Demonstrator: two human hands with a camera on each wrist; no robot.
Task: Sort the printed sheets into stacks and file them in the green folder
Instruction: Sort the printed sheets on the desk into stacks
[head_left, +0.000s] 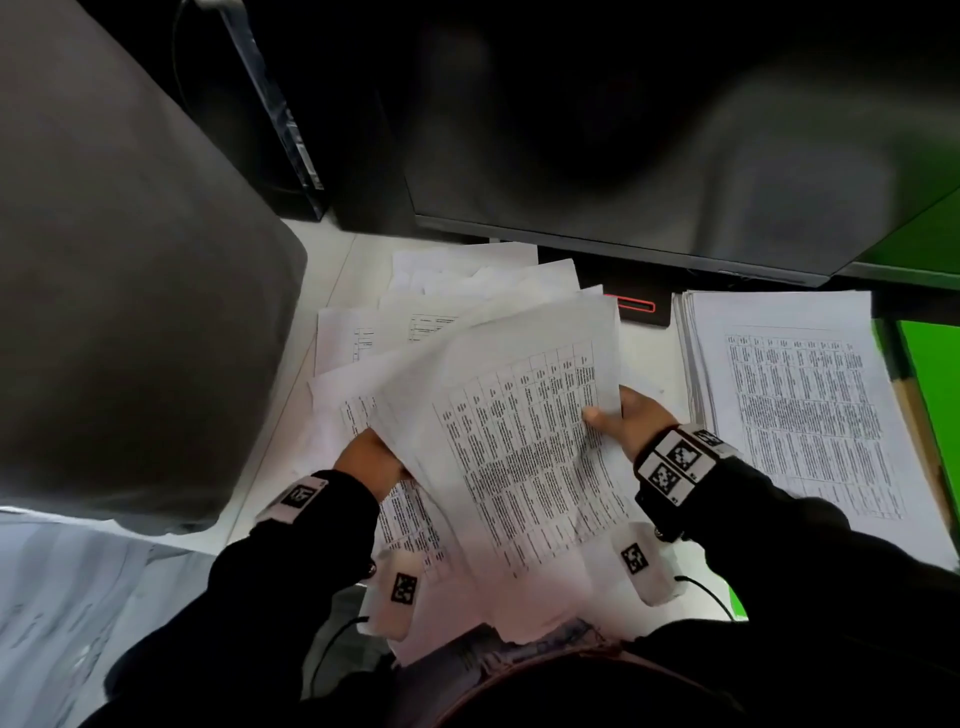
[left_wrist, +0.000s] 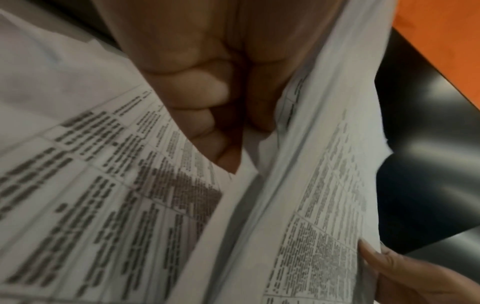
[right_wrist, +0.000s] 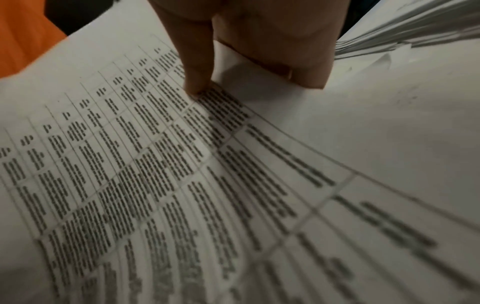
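A printed sheet with a table of text (head_left: 519, 441) is lifted over the desk in front of me. My right hand (head_left: 608, 415) pinches its right edge, thumb (right_wrist: 194, 72) on the print and fingers underneath. My left hand (head_left: 384, 457) grips a fanned bundle of printed sheets (head_left: 410, 514) at the left, its curled fingers (left_wrist: 202, 115) tucked between sheets. A neat stack of printed sheets (head_left: 805, 405) lies to the right, on the green folder (head_left: 930, 395). The stack's edge (right_wrist: 402, 35) shows beyond my right hand.
More loose sheets (head_left: 467, 291) lie spread at the back of the white desk (head_left: 332, 249). A dark monitor (head_left: 623, 156) hangs over them, its base (head_left: 636, 304) with a red stripe between the piles. A large grey chair back (head_left: 130, 286) fills the left.
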